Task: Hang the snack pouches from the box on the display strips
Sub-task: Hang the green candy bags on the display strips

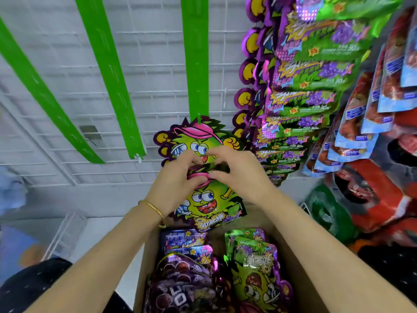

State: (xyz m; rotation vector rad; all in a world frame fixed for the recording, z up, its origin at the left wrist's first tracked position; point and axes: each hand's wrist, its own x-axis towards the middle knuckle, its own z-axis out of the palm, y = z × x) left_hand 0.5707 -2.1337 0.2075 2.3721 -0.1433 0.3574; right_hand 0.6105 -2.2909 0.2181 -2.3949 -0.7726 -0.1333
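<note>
— Where's the snack pouch (208, 202)?
— Held up at the foot of the rightmost green display strip (195, 64), just below the hung pouch (198, 138) on it
— And the hands?
— Both the left hand (177, 179) and the right hand (240, 172) pinch its pink top edge, fingers curled
— The box?
— The cardboard box (293, 274) sits below the arms, with more pouches inside

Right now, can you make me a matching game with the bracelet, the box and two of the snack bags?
Things:
1 bracelet
2 box
3 top bag
4 lower bag

Places:
A hanging from the green strip
B pinched by the left hand and right hand
C on the left wrist
D under the arms, full of bags

Pairs: 1-C, 2-D, 3-A, 4-B
</note>
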